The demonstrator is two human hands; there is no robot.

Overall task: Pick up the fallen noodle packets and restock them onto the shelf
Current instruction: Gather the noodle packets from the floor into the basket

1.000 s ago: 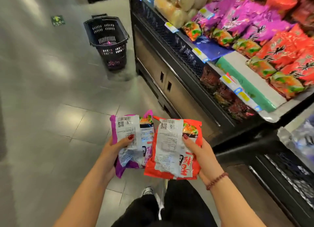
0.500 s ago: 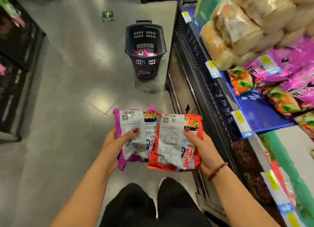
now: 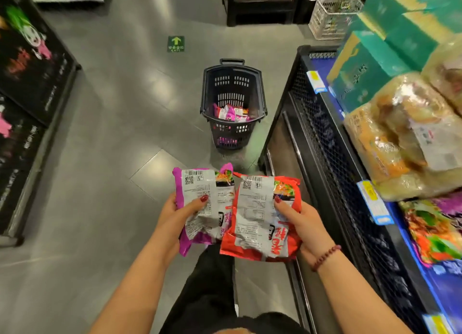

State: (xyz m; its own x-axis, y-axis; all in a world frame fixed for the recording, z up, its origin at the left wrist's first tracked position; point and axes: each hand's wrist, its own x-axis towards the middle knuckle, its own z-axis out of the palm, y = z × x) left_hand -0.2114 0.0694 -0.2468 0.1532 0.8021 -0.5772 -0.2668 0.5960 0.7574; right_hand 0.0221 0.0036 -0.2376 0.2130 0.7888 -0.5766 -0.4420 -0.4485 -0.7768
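Head view: two crinkly plastic noodle packets held up in the aisle, beside the black mesh-fronted shelf (image 3: 322,138).

The left hand (image 3: 175,213) grips the purple foil noodle packet (image 3: 197,186) by its side edge, and the right hand (image 3: 303,221) grips the red foil noodle packet (image 3: 255,223) the same way, thumbs on the printed backs. Both packets look light, slick and brittle inside, so a flat edge hold with little squeeze probably suits them. More packets (image 3: 231,112) lie in the dark plastic slotted basket (image 3: 232,136) on the floor ahead. Clear-wrapped noodle bundles (image 3: 400,133) and green cardboard boxes (image 3: 375,58) crowd the near shelf end.
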